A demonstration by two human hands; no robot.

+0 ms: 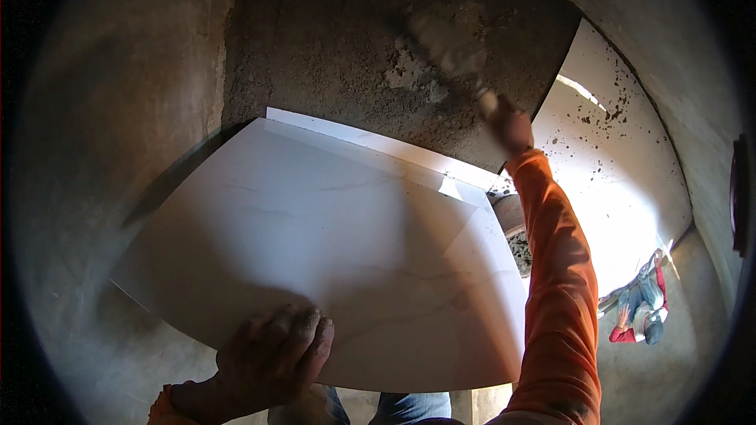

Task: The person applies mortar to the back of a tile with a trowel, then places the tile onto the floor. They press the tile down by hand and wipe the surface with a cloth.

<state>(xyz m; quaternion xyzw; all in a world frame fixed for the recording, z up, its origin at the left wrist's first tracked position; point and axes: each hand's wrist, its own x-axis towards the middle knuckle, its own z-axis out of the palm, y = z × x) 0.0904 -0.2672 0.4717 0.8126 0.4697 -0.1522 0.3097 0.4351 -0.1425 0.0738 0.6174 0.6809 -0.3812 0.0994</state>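
Note:
A large white tile (331, 220) with faint grey veins stands tilted in front of me, its far edge near the rough mortar bed. My left hand (276, 354) grips its near edge, fingers curled over the top face. Out to the far right, my right hand (512, 127) is closed round the pale handle of a trowel (450, 43). The trowel's blade is smeared by motion over the grey mortar bed (315, 39). Lumps of wet mortar (409, 69) lie beside the blade.
Laid white tile (606, 134), specked with mortar crumbs, covers the right side under bright light. Bare walls rise at left (142, 79) and right (677, 39). A person (644, 307) in red sleeves sits at the lower right. My right arm partly hides a rounded object (509, 212).

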